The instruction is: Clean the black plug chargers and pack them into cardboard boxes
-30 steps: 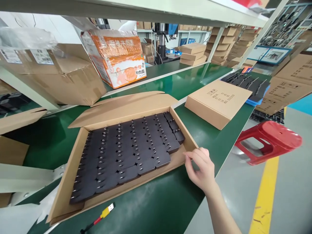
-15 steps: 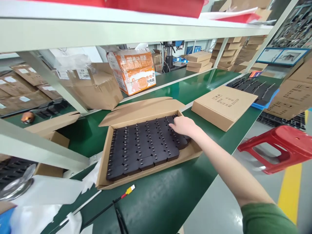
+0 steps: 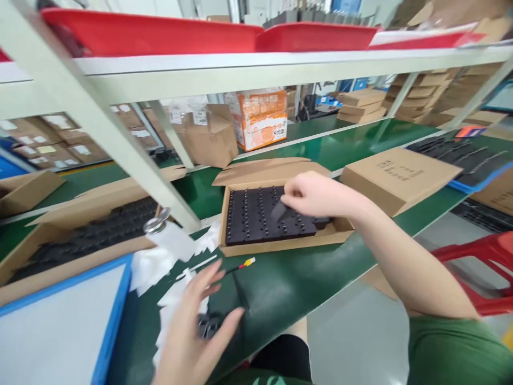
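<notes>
Back from the front edge of the surface point(image 3: 280, 289), pinching a black piece point(image 3: 280, 213) over the open carton point(image 3: 280, 246) with the right hand point(image 3: 308, 193); nearer that edge, holding the left hand point(image 3: 185, 334) spread, empty.

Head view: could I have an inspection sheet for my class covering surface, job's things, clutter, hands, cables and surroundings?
Surface: glossy green tabletop.
Job's things: open cardboard carton with rows of black blocks.
Clutter: crumpled white paper, metal-topped white container.
Hands: right hand grips a blurred black block over the rows; left hand open, near a dark object.
Cables: yellow-and-red USB plug before the carton.
Surroundings: red trays overhead, closed carton, red stool.
</notes>
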### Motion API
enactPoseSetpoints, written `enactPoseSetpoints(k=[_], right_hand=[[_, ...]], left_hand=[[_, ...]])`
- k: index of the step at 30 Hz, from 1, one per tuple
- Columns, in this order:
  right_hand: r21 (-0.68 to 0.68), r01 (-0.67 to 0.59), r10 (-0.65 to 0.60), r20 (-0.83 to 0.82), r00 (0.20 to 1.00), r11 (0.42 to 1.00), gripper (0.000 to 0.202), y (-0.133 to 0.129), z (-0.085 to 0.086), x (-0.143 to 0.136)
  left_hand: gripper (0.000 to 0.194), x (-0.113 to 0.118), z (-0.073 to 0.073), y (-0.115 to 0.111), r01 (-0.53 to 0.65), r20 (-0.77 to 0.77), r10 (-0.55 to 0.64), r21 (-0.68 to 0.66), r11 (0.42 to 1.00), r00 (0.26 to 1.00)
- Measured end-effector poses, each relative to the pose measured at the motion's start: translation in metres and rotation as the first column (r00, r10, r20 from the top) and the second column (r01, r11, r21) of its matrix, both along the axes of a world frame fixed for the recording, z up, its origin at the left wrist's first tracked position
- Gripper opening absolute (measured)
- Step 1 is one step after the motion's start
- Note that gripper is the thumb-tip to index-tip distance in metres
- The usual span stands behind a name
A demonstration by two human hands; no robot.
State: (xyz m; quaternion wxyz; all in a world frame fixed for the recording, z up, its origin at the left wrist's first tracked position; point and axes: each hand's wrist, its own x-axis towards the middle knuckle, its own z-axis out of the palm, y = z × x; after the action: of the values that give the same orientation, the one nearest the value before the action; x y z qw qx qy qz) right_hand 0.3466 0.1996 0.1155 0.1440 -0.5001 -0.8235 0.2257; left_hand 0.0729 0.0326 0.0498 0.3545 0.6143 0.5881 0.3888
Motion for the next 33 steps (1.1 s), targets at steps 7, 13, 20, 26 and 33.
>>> enactPoseSetpoints(k=[7, 13, 20, 26, 33], right_hand=[[-0.112, -0.274, 0.173, -0.540, 0.824, 0.955, 0.015, -0.150, -0.002, -0.064], [-0.380, -0.126, -0.283, -0.837, 0.468, 0.916, 0.025, -0.185, -0.052, -0.067], [-0.411, -0.197, -0.290, -0.844, 0.451, 0.890, 0.028, -0.197, -0.053, -0.112], [-0.423, -0.193, -0.327, -0.862, 0.388, 0.885, 0.006, -0.195, -0.056, -0.122], [-0.533, -0.333, -0.466, -0.845, 0.263, 0.778, 0.013, -0.189, -0.063, -0.124]], left_hand=[[0.040, 0.014, -0.007, -0.010, 0.260, 0.097, -0.269, 0.090, 0.961, 0.958], [0.043, -0.012, -0.001, -0.029, 0.214, 0.191, -0.226, 0.082, 0.973, 0.955], [0.053, -0.025, -0.002, -0.037, 0.235, 0.255, -0.269, 0.154, 0.960, 0.929], [0.061, -0.034, -0.005, -0.038, 0.270, 0.231, -0.327, 0.245, 0.931, 0.916], [0.063, -0.038, -0.001, -0.036, 0.265, 0.251, -0.315, 0.212, 0.941, 0.915]])
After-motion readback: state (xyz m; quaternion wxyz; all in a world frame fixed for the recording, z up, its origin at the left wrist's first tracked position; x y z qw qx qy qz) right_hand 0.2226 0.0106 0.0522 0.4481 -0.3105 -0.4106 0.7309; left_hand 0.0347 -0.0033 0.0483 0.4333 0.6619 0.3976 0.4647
